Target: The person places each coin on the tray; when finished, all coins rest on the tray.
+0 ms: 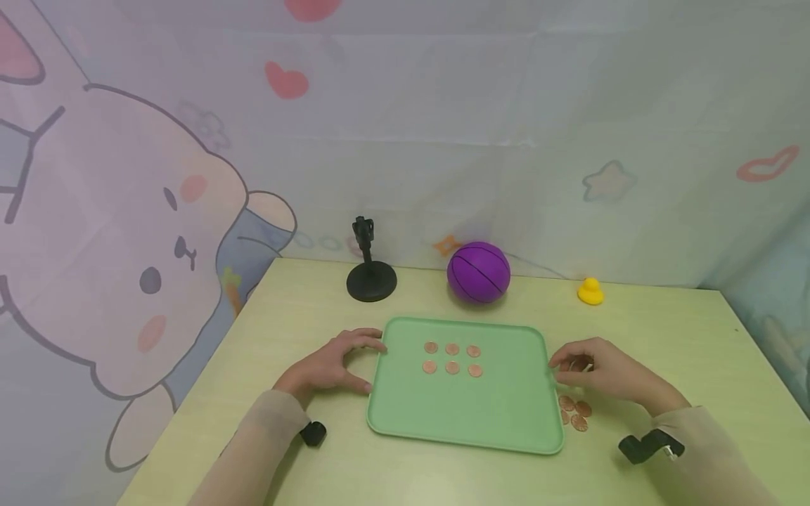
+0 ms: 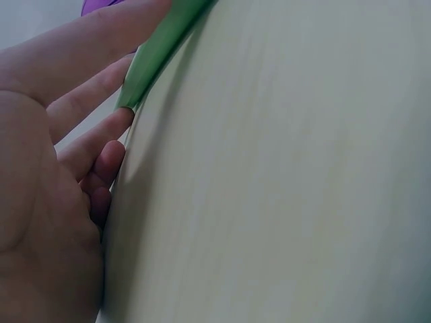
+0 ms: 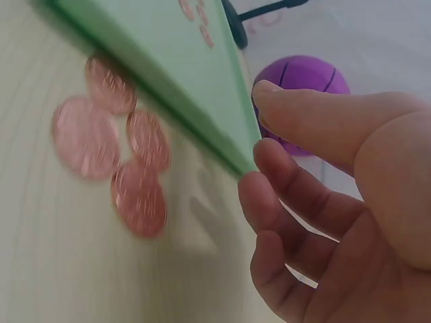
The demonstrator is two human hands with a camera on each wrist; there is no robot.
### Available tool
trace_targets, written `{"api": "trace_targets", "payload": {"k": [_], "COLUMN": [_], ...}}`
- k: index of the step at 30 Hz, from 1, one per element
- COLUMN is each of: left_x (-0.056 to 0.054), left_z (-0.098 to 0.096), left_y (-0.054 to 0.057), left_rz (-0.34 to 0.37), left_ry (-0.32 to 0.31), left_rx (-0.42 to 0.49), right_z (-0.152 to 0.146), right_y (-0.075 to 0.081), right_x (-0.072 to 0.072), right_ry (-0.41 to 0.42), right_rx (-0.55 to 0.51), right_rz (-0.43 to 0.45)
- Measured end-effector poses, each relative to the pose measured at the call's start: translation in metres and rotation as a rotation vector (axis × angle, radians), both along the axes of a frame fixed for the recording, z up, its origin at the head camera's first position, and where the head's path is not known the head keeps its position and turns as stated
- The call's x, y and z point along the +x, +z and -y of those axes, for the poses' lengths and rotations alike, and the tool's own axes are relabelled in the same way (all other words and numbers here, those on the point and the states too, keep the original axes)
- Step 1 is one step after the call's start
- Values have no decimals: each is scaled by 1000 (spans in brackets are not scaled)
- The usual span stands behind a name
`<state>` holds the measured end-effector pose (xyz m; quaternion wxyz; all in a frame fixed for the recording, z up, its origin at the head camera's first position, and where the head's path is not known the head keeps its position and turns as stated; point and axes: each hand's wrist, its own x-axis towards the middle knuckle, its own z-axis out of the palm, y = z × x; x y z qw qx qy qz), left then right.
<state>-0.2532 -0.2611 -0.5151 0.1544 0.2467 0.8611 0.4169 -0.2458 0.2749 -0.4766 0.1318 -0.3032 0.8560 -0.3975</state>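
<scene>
A green rectangular tray lies on the table with copper-coloured coins in two rows of three, toward its far side. My left hand is at the tray's left edge, thumb and fingers spread along the rim; the left wrist view shows fingertips right at the green rim. At the opposite edge is my right hand, its fingers loosely bent and fingertips close to the rim. In the right wrist view, thumb and fingers stand apart. Several loose coins lie on the table beside the tray's right edge, near my right hand.
Behind the tray, a purple ball with black lines sits near the wall. A black stand with a round base is to its left, and a yellow rubber duck to its right. A cartoon-printed cloth hangs behind the table.
</scene>
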Motion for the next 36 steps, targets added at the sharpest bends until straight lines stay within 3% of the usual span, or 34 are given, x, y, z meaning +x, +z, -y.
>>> {"api": "trace_targets", "payload": {"k": [13,21,36], "left_x": [1,2,1], "left_z": [1,0,-1], "left_y": [0,1,0], "left_rz": [-5,3,-10], "left_ry": [9,8,1], "left_rx": [-1,-2,3], "right_z": [-38,-41,-36], "right_y": [-15,-22,-19], "right_x": [6,9,18], "right_ry": [32,26,48], "right_rx": [24,1,-1], "right_rz": [21,106,43]}}
